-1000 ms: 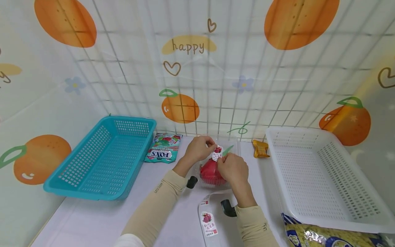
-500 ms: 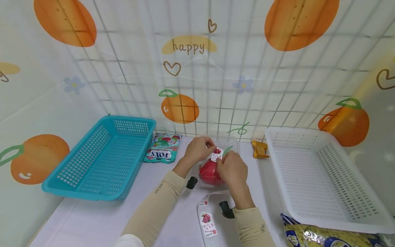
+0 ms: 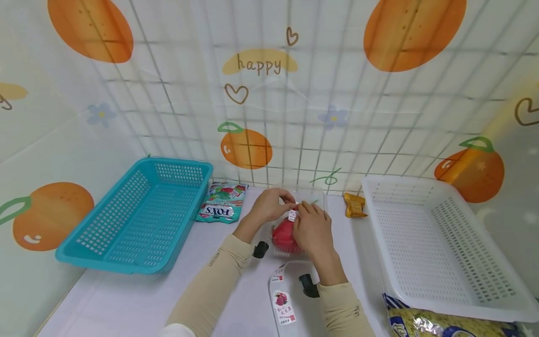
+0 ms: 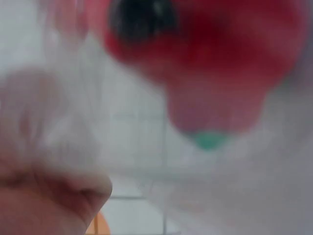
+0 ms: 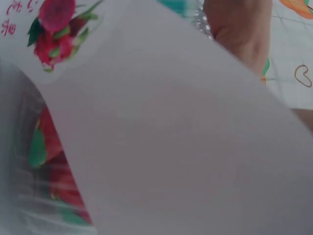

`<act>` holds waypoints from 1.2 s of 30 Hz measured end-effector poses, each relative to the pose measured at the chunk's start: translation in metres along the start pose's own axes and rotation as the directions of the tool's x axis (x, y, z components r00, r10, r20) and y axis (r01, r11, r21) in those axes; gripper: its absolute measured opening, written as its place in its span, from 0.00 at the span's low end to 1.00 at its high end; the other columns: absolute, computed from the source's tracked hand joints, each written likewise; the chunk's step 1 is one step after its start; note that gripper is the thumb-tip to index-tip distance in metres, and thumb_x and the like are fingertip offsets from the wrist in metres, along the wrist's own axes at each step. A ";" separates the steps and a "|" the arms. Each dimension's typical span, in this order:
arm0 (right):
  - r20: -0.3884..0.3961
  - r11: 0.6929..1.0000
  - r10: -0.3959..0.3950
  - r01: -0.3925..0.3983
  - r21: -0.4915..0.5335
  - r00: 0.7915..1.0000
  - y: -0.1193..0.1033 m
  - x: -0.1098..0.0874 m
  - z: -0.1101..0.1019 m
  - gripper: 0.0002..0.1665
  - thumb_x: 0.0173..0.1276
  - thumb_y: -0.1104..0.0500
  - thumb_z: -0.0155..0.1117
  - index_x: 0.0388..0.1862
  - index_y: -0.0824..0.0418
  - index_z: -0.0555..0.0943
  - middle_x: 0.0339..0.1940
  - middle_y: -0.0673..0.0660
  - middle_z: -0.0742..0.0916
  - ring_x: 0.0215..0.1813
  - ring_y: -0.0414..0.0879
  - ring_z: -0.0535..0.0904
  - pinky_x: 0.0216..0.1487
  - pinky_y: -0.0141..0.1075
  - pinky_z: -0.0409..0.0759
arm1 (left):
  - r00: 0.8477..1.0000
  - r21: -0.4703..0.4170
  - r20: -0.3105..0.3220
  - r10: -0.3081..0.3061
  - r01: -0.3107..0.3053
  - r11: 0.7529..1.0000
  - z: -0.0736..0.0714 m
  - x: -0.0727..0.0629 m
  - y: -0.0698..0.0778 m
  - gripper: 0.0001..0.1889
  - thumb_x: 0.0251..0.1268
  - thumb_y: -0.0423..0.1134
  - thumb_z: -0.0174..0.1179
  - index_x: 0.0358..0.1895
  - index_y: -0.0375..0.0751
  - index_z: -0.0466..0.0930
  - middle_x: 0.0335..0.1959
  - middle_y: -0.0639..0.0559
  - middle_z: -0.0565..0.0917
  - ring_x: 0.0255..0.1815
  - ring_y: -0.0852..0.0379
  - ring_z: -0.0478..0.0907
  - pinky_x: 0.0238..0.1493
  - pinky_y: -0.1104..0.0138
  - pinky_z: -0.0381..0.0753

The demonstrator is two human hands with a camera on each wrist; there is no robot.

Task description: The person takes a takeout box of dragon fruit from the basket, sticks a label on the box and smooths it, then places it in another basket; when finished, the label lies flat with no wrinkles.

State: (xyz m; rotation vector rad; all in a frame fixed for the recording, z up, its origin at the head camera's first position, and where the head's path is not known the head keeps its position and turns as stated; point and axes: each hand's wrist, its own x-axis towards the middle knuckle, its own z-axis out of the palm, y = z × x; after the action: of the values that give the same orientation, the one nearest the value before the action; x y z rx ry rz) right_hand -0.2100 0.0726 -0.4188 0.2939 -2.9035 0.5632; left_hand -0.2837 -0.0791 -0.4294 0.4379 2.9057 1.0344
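A red dragon fruit (image 3: 284, 237) lies in a clear plastic box (image 3: 318, 198) at the middle of the table. Over the lid is a small white sticker (image 3: 292, 215) with printed writing, partly covered by the fingers. My left hand (image 3: 269, 204) pinches the sticker's upper edge between thumb and forefinger. Laid flatter over its right side, my right hand (image 3: 315, 229) presses with extended fingers. The left wrist view shows the dragon fruit (image 4: 220, 58) blurred, close to the left hand (image 4: 54, 200). In the right wrist view a white label strip (image 5: 171, 142) hides most of the right hand's work.
The label strip (image 3: 284, 306) curls on the table below the box. At left stand a teal basket (image 3: 181, 224) and a green candy bag (image 3: 223, 202). To the right are a small orange packet (image 3: 355, 205), a white basket (image 3: 381, 243) and a yellow-and-blue bag (image 3: 446, 323).
The right hand has gone from pinching the sticker's lower corner to lying over it with fingers extended. The sticker sits lower against the lid. The left hand has barely moved.
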 end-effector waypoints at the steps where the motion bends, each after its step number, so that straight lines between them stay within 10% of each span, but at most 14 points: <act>1: 0.011 1.000 -0.012 0.012 -0.011 1.000 0.001 0.000 0.000 0.25 0.78 0.56 0.54 0.68 0.64 0.78 0.71 0.62 0.80 0.74 0.64 0.71 0.71 0.65 0.68 | 0.999 -0.003 0.026 0.029 -0.029 1.000 -0.001 -0.001 -0.001 0.07 0.70 0.44 0.65 0.44 0.50 0.89 0.40 0.54 0.86 0.42 0.53 0.80 0.40 0.66 0.77; 6: 0.038 0.999 -0.042 0.043 -0.032 0.998 0.006 -0.002 -0.002 0.25 0.79 0.55 0.52 0.69 0.64 0.77 0.73 0.62 0.78 0.76 0.64 0.69 0.74 0.66 0.64 | 0.978 -0.020 0.158 0.138 -0.137 0.990 -0.011 -0.006 -0.005 0.15 0.69 0.42 0.67 0.57 0.46 0.86 0.51 0.48 0.83 0.51 0.45 0.79 0.50 0.61 0.79; 14: 0.097 0.996 -0.069 0.074 -0.043 0.993 0.008 -0.010 -0.003 0.29 0.79 0.52 0.53 0.74 0.64 0.72 0.77 0.62 0.74 0.79 0.65 0.65 0.76 0.68 0.60 | 0.956 -0.053 0.247 0.156 -0.148 0.988 -0.017 -0.015 -0.006 0.22 0.70 0.42 0.67 0.66 0.45 0.80 0.60 0.46 0.78 0.62 0.45 0.76 0.66 0.54 0.78; 26: 0.132 0.998 -0.063 0.063 0.002 0.989 0.003 -0.035 -0.004 0.39 0.74 0.46 0.62 0.77 0.64 0.67 0.79 0.63 0.70 0.80 0.66 0.62 0.75 0.71 0.57 | 0.975 -0.048 0.195 0.107 -0.100 0.994 -0.017 -0.024 -0.007 0.22 0.69 0.46 0.67 0.65 0.50 0.81 0.64 0.47 0.77 0.67 0.47 0.73 0.67 0.52 0.78; 36: 0.048 0.928 0.021 -0.037 0.370 0.999 0.022 -0.044 -0.003 0.55 0.66 0.44 0.73 0.82 0.64 0.57 0.84 0.63 0.58 0.82 0.65 0.53 0.68 0.68 0.71 | 0.989 -0.132 0.009 0.150 -0.148 0.980 -0.012 -0.044 -0.014 0.19 0.71 0.48 0.65 0.62 0.52 0.83 0.64 0.50 0.78 0.69 0.48 0.69 0.66 0.48 0.76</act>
State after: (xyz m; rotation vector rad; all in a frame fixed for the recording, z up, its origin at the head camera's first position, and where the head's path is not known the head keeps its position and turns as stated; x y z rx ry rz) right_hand -0.1721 0.1007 -0.4331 0.3129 -2.8276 1.1272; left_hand -0.2468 -0.1083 -0.4320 0.6635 2.8023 1.2242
